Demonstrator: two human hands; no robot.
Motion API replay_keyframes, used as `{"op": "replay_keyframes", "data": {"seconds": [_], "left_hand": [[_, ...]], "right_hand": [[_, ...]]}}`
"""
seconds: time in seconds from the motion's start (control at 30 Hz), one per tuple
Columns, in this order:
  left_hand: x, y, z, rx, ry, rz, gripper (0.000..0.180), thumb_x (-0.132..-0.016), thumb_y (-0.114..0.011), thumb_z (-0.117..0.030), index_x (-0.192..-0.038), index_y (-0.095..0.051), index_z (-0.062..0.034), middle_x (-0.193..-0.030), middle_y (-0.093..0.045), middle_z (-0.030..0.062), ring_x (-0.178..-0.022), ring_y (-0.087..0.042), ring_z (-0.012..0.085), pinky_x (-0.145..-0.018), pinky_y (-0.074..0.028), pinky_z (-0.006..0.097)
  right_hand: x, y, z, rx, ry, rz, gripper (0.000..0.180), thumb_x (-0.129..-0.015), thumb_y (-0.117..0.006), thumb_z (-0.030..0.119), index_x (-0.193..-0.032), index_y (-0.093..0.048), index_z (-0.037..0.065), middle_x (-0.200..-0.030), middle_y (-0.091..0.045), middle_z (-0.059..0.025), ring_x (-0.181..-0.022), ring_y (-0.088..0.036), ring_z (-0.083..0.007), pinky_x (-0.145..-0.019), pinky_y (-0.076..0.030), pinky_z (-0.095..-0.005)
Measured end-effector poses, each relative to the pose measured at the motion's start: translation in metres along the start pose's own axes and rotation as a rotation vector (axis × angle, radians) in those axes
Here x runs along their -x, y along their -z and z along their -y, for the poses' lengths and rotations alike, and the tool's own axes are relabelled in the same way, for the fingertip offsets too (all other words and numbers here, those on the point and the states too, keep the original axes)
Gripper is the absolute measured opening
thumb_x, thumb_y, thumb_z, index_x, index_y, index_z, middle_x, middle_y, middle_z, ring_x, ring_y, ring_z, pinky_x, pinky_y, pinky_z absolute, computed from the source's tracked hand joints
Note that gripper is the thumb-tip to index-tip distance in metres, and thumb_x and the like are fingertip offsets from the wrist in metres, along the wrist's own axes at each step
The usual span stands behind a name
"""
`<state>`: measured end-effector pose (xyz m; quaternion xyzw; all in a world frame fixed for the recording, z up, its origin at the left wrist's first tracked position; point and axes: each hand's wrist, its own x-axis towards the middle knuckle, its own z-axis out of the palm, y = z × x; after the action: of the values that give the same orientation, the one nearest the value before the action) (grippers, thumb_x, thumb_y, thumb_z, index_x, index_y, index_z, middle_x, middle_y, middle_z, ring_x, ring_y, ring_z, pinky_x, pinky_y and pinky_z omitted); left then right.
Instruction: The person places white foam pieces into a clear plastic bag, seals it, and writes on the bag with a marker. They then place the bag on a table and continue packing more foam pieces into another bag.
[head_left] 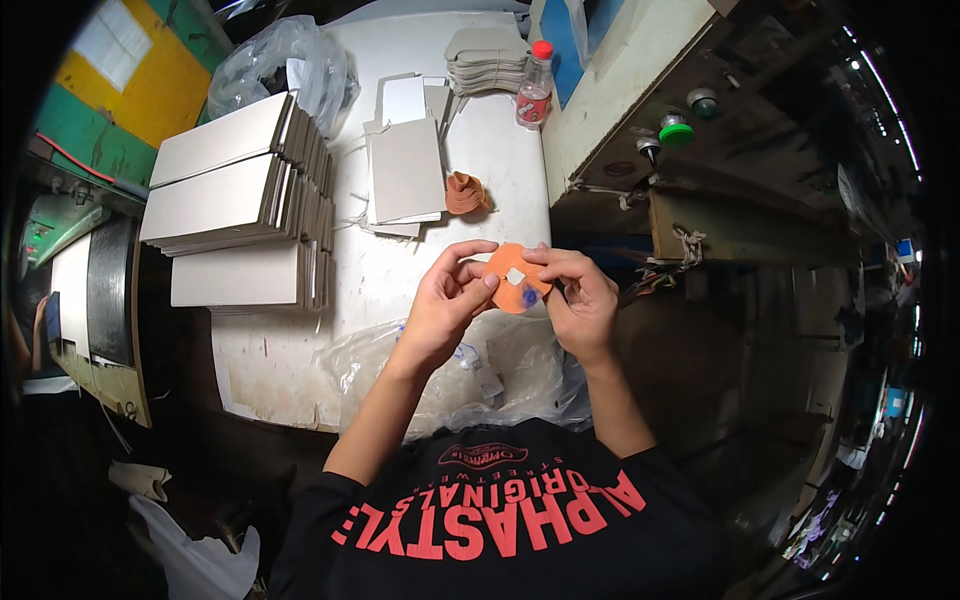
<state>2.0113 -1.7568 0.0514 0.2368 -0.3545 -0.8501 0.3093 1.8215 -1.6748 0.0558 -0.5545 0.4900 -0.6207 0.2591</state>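
Over the white bench (400, 270), both hands pinch an orange disc (512, 280): left hand (445, 300) grasping its left edge, right hand (575, 295) its right. Below lies a clear bag (500, 375), contents unclear.

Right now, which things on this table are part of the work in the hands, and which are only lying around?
In the work:
- orange disc with a small white sticker, held by left hand and right hand
- clear plastic bag just below the hands

Lying around:
- stacks of grey cardboard
- crumpled orange piece
- bottle with red cap
- green button
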Motion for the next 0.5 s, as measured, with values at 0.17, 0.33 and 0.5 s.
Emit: {"op": "replay_keyframes", "data": {"seconds": [0.17,0.33,0.5], "left_hand": [[0.006,-0.004,0.005,-0.086,-0.154,-0.172,0.031,-0.104,-0.069,-0.002,-0.132,-0.055,-0.0025,-0.115,-0.067,0.0067,-0.099,-0.070,0.0109,-0.088,-0.062,0.029],[0.005,-0.007,0.021,0.035,-0.088,-0.248,0.027,-0.105,-0.069,-0.004,-0.128,-0.056,-0.0041,-0.115,-0.065,0.0035,-0.096,-0.069,0.0097,-0.087,-0.063,0.029],[0.007,-0.006,0.040,0.122,0.143,-0.139,0.026,-0.106,-0.069,-0.009,-0.129,-0.058,-0.0045,-0.113,-0.068,0.0037,-0.099,-0.070,0.0125,-0.090,-0.062,0.031]], "right_hand": [[0.010,-0.015,-0.009,-0.314,-0.171,-0.098,0.023,-0.106,-0.059,-0.002,-0.128,-0.051,-0.002,-0.147,-0.058,-0.0255,-0.132,-0.062,-0.0262,-0.116,-0.048,-0.0406],[0.009,-0.028,-0.015,-0.197,-0.083,0.005,0.024,-0.115,-0.050,0.019,-0.130,-0.049,0.000,-0.155,-0.052,-0.0276,-0.138,-0.056,-0.0264,-0.119,-0.041,-0.0385],[0.015,-0.032,-0.030,-0.416,-0.219,-0.126,0.018,-0.115,-0.053,0.019,-0.118,-0.049,0.002,-0.144,-0.060,-0.0258,-0.131,-0.061,-0.0295,-0.114,-0.048,-0.0395]]}}
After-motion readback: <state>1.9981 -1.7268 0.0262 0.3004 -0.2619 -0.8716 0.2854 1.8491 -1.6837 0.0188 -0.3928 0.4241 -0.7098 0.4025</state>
